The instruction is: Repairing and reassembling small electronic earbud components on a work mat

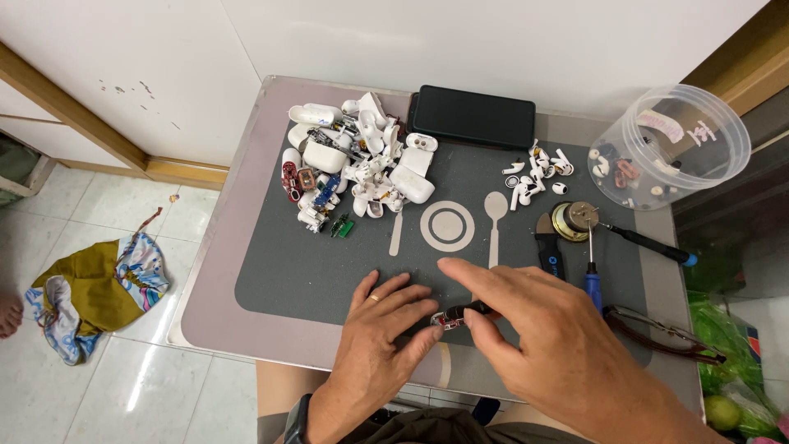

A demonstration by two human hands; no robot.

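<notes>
My left hand [380, 329], with a ring on one finger, rests on the grey mat [312, 263] near the table's front edge and pinches a small red and silver part [449, 317] at its left end. My right hand [542, 329] reaches across from the right, thumb and fingers closed on the same part, with the index finger stretched out over the mat. The piece is mostly hidden between the fingers. A dark stub [477, 308] sticks out under my right hand.
A heap of white earbud cases and broken parts [353, 160] lies at the mat's back left. A black phone [473, 116], loose earbuds [534, 175], a clear tub [670, 148], a round metal magnet [575, 219], screwdrivers [591, 271], a knife [548, 251] and pliers [666, 333] lie to the right.
</notes>
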